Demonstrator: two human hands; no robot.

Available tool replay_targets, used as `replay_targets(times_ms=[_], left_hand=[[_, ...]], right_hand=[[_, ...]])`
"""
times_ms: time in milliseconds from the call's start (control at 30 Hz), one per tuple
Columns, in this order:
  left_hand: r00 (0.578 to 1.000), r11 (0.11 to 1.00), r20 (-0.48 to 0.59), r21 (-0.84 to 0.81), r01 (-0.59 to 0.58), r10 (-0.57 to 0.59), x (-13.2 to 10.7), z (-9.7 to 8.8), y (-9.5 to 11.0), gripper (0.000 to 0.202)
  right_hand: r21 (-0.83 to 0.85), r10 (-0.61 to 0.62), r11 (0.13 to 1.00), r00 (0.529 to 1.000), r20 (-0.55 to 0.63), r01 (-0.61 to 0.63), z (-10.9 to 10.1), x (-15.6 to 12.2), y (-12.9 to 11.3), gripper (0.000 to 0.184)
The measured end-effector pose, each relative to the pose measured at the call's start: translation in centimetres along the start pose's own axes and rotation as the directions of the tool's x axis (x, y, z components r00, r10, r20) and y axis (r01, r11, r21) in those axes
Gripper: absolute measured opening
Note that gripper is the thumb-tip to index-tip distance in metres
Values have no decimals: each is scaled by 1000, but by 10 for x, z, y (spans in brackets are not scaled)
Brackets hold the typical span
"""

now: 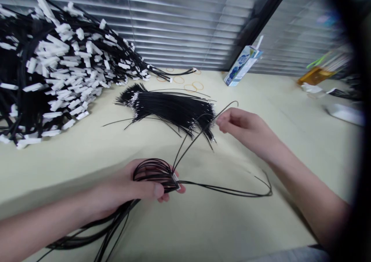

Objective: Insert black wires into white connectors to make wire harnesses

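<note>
Left hand [124,188] grips black cables [158,175]; right hand [245,127] (curled, its hold unclear) is near the wire pile [174,106].

The left edge crops the cable pile [63,67]; whether the right hand [245,130] touches a wire [194,140] is unclear.

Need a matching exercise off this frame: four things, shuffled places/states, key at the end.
Things
1. left hand
2. black wire bundle
3. drink carton
4. pile of white-ended cables

Places/states
A. blue and white, straw sticking out of the top
B. heaped at the picture's far left
C. holding looped wires
D. lying mid-table, near the right hand

Pairs: 1-C, 2-D, 3-A, 4-B
</note>
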State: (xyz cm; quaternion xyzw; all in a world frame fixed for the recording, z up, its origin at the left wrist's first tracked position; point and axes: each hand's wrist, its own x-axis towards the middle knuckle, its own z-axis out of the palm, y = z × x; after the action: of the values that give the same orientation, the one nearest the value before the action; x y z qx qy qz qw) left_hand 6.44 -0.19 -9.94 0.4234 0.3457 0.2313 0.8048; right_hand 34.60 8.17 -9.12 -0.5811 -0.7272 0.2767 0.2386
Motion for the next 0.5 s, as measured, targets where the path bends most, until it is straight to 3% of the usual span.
replay_targets(times_ms=[133,200,367,500], left_hand=[[1000,1000,-2,12,15,-15,1,1,-1,39],[1000,999,6,32,19,-19,1,1,-1,40],[998,998,16,29,52,-53,1,0,1,42],[999,998,7,36,43,-44,2,1,0,40]], right_hand=[[-391,40,920,992,120,10,-8,1,9,42],[-478,38,878,989,145,36,-1,-2,8,44],[-420,-1,904,982,187,81,15,-8,1,31],[-286,22,958,982,187,33,9,-5,8,26]])
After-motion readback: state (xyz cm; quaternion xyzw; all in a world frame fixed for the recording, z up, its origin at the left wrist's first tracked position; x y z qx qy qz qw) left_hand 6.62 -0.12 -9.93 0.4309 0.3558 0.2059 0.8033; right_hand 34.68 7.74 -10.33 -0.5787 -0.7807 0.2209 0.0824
